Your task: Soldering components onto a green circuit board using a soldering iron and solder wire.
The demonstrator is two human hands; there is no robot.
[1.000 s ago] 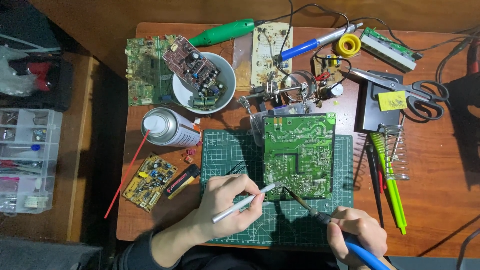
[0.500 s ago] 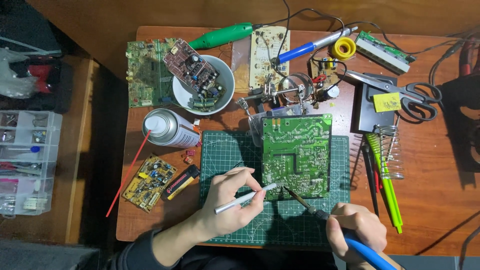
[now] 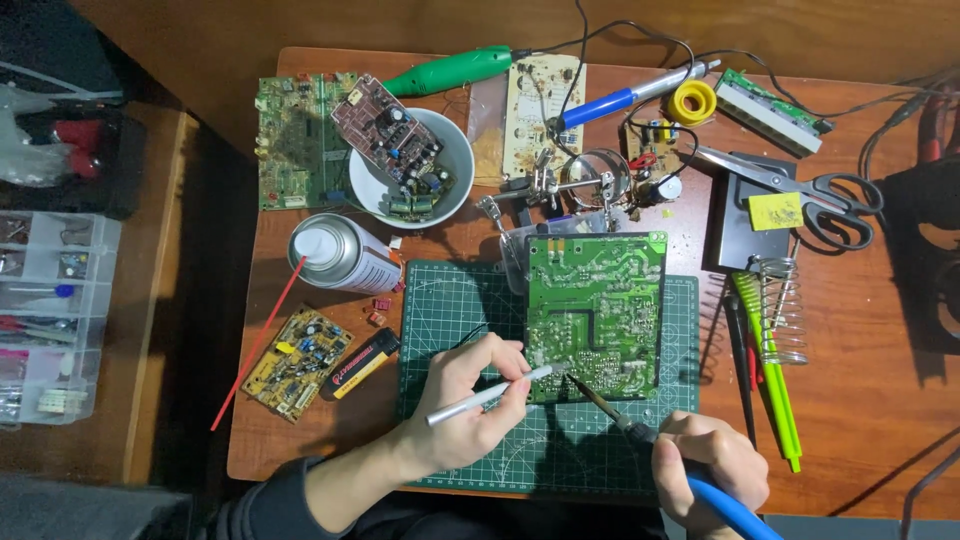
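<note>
A large green circuit board (image 3: 597, 300) lies solder side up on a green cutting mat (image 3: 450, 310) in the middle of the table. My left hand (image 3: 470, 400) holds a slim silver pen-shaped tool (image 3: 480, 396) whose tip touches the board's lower left corner. My right hand (image 3: 705, 470) grips a blue-handled soldering iron (image 3: 640, 432); its dark tip reaches the same corner, right beside the silver tool's tip.
A white bowl (image 3: 455, 160) holding circuit boards, a spray can (image 3: 340, 255) with a red straw, a small yellow board (image 3: 297, 362), a helping-hands stand (image 3: 575, 185), scissors (image 3: 810, 195), an iron holder coil (image 3: 780, 300), green pens (image 3: 770, 375) and a parts organiser (image 3: 50, 310) surround the mat.
Both hands stay at the board's lower left corner. The silver tool's tip and the iron's tip have shifted only slightly, closing in on the same spot.
</note>
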